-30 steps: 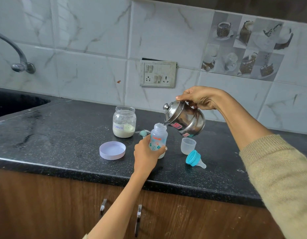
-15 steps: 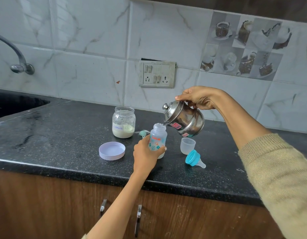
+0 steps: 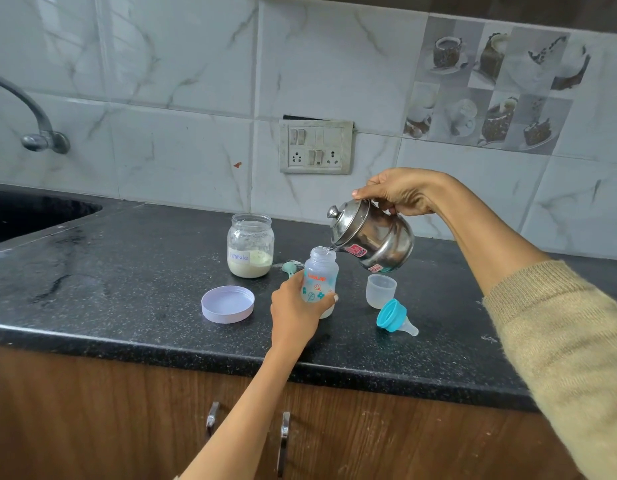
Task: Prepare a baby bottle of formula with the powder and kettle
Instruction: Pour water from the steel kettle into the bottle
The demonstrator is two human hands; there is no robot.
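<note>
My left hand grips the clear baby bottle, which stands upright and uncapped on the black counter. My right hand holds the steel kettle by its handle, tilted left with its spout over the bottle's mouth; water runs in. The glass formula jar stands open behind and to the left, with powder in its lower part. A small green scoop lies between jar and bottle. The blue teat ring lies on its side to the right, beside the clear bottle cap.
The jar's lilac lid lies upturned left of the bottle. A sink and tap are at the far left. A switch panel is on the tiled wall. Cabinet handles sit below the counter's front edge.
Almost nothing has moved. The kettle stays tilted over the bottle and both hands keep their hold.
</note>
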